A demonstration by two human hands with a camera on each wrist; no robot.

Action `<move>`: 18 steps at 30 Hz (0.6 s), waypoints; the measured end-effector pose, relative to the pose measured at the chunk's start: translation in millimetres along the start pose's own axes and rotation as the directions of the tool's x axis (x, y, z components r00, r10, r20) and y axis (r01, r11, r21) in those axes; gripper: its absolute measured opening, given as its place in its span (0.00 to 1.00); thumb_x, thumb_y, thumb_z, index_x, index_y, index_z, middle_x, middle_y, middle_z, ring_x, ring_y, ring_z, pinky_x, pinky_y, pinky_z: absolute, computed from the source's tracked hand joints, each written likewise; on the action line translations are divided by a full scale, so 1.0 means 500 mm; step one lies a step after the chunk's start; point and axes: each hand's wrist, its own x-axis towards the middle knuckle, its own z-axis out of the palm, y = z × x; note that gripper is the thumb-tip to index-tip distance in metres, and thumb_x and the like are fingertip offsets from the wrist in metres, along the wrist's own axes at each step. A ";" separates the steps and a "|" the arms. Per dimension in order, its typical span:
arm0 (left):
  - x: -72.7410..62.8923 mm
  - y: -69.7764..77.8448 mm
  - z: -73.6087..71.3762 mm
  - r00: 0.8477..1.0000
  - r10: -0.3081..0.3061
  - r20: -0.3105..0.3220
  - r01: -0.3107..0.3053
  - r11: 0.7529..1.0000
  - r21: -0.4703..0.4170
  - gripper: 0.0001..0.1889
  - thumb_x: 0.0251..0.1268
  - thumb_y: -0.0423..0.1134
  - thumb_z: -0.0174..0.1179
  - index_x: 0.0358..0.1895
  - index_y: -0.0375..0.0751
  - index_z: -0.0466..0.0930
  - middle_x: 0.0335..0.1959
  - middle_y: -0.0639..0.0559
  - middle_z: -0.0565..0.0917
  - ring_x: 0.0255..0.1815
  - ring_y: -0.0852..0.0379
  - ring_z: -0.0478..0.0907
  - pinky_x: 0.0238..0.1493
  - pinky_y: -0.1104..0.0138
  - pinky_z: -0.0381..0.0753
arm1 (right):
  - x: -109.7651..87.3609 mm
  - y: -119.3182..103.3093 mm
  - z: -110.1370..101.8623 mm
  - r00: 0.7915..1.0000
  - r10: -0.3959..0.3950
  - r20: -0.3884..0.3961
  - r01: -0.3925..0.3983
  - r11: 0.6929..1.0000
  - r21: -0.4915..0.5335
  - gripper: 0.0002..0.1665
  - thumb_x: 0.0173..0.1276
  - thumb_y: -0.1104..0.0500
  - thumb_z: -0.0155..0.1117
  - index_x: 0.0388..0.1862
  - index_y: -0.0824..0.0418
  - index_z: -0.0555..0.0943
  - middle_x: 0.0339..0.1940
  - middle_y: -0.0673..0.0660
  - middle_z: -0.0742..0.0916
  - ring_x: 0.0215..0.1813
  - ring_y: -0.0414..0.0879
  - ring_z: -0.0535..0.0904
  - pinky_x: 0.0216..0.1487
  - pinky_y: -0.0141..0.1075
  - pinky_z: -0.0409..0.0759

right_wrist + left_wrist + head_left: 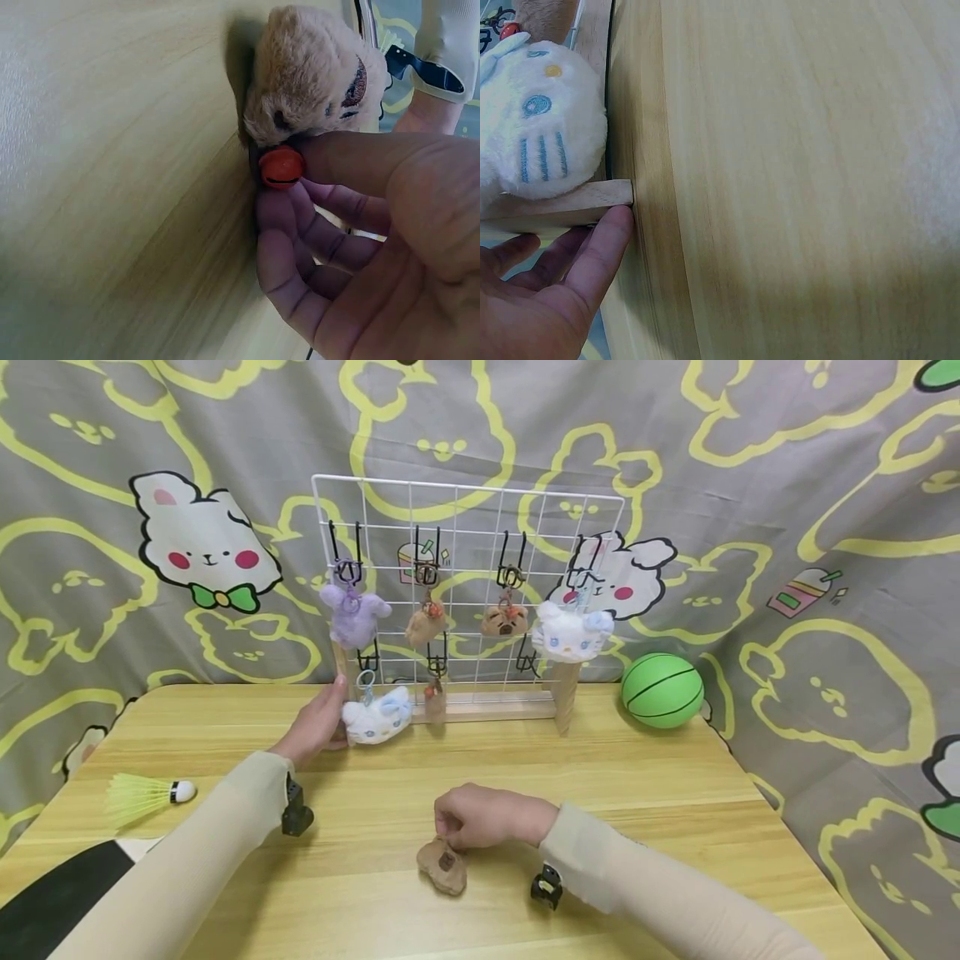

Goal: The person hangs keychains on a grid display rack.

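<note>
My right hand (483,816) pinches a brown plush keychain (444,865) near its small orange-red bell (283,166). The plush animal's fuzzy body (311,71) hangs out beyond the thumb, close against the tabletop. At the rack's left end, my left hand (318,718) rests its fingers along the outer side of the wooden foot (570,206). Right beside those fingers, a white cat plush keychain (377,717) with blue eyes and a blue bow leans on the foot. It hangs low on the white wire grid rack (457,552).
On the rack's black hooks hang a purple plush (356,617), brown plushes (426,623) and another white cat plush (572,635). A green ball (663,690) sits at the right back. A yellow shuttlecock (146,795) and a black object (60,893) lie at the left.
</note>
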 end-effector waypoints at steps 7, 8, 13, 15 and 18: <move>0.000 -0.005 0.000 1.000 0.005 0.000 -0.005 1.000 0.006 0.50 0.76 0.74 0.16 0.86 0.38 0.30 0.83 0.22 0.48 0.78 0.23 0.62 0.68 0.42 0.79 | -0.002 0.002 0.004 1.000 0.029 0.004 -0.029 0.999 0.043 0.11 0.73 0.70 0.63 0.30 0.59 0.80 0.23 0.47 0.86 0.25 0.33 0.74 0.28 0.23 0.72; 0.000 -0.005 0.000 1.000 0.006 0.002 -0.006 1.000 0.006 0.50 0.76 0.74 0.16 0.86 0.38 0.30 0.82 0.22 0.49 0.78 0.24 0.62 0.68 0.42 0.79 | -0.003 0.002 0.005 0.999 0.035 0.006 -0.036 0.997 0.062 0.11 0.73 0.70 0.62 0.30 0.59 0.80 0.22 0.47 0.86 0.24 0.33 0.74 0.27 0.23 0.72; 0.000 -0.006 0.000 1.000 0.009 0.002 -0.009 1.000 0.002 0.50 0.76 0.74 0.15 0.86 0.38 0.30 0.82 0.21 0.49 0.77 0.23 0.63 0.68 0.43 0.79 | -0.010 0.006 0.002 0.998 0.066 0.007 -0.066 0.984 0.168 0.13 0.74 0.71 0.62 0.29 0.60 0.79 0.21 0.49 0.85 0.22 0.36 0.79 0.26 0.24 0.78; 0.000 -0.005 -0.001 1.000 0.010 0.000 -0.010 1.000 0.003 0.50 0.76 0.74 0.15 0.86 0.38 0.31 0.82 0.21 0.49 0.78 0.23 0.62 0.67 0.43 0.80 | -0.011 0.009 0.001 0.998 0.066 0.006 -0.066 0.976 0.207 0.13 0.74 0.72 0.62 0.29 0.61 0.80 0.22 0.51 0.86 0.23 0.38 0.80 0.26 0.25 0.80; 0.002 -0.003 -0.001 1.000 0.014 -0.004 -0.014 1.000 0.006 0.50 0.76 0.73 0.15 0.86 0.37 0.31 0.82 0.21 0.49 0.78 0.23 0.62 0.67 0.43 0.80 | -0.012 0.016 -0.001 0.998 0.068 0.008 -0.068 0.958 0.278 0.12 0.74 0.73 0.60 0.30 0.63 0.81 0.24 0.54 0.88 0.24 0.40 0.81 0.28 0.28 0.83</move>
